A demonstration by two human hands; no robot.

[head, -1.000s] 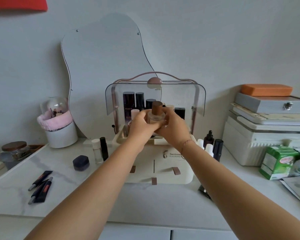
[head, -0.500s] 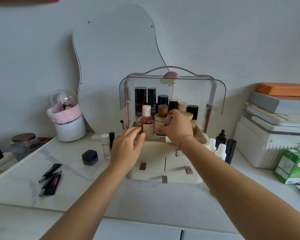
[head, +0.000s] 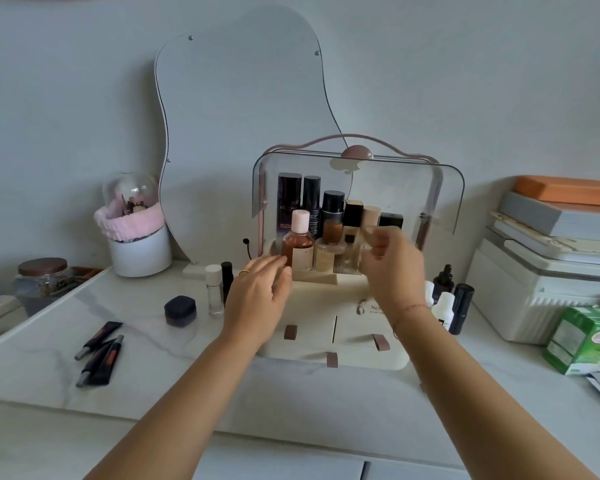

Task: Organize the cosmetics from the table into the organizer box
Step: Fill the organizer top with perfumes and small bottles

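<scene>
White marble tabletop (head: pixel 187 368) still carries much of the job. At its back, the organizer box (head: pixel 329 327) stands with its clear lid raised and a row of bottles upright in the top tray. Both hands hover in front of that tray holding nothing: the left hand (head: pixel 257 299) loosely spread, the right hand (head: pixel 392 268) blurred, fingers half curled. Left to stow: three tubes (head: pixel 99 355), a dark jar (head: pixel 180 310), two vials (head: pixel 219 287), and droppers (head: pixel 447 299) beside the box.
</scene>
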